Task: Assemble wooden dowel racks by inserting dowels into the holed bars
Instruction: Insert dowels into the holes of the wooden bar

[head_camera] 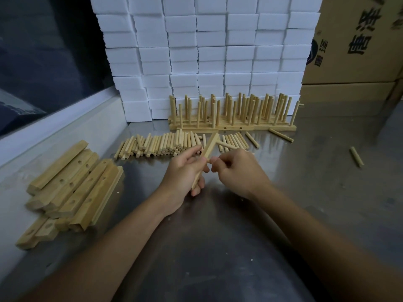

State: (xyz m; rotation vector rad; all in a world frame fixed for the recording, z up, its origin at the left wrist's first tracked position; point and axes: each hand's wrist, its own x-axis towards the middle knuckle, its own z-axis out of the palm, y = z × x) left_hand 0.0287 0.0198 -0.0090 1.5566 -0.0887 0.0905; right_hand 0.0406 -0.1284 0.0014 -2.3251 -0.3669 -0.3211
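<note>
Steel counter point(283, 214), dull grey, backed by a wall of stacked white boxes point(196, 51); cardboard cartons point(353, 40) far right

Item: holed bar point(207, 153), held above the counter at centre. Left hand point(185, 171) curls round its near half, thumb across the upper face. Long axis runs from near-left to far-right, the far end raised toward the loose dowels point(161, 144). Holes on this bar not visible from this angle

Item: right hand point(237, 168), fingers curled and pinched just beside the bar at mid-length; a dowel is probably between them, but it is too hidden to tell

Stock: pile of holed bars point(69, 184) at near left, holes facing up. Loose dowels lie in a row at centre far, mostly pointing away; strays point(356, 156) at right. Finished racks point(233, 118) stand against the boxes, dowels upright

Handling, judged: bar and dowels are light, rigid, dry wood with ample grip, unlikely to slip. Best to hold the bar clear of the holes and take each dowel near its middle, kept in line with the hole, since a tilted entry could jam
</note>
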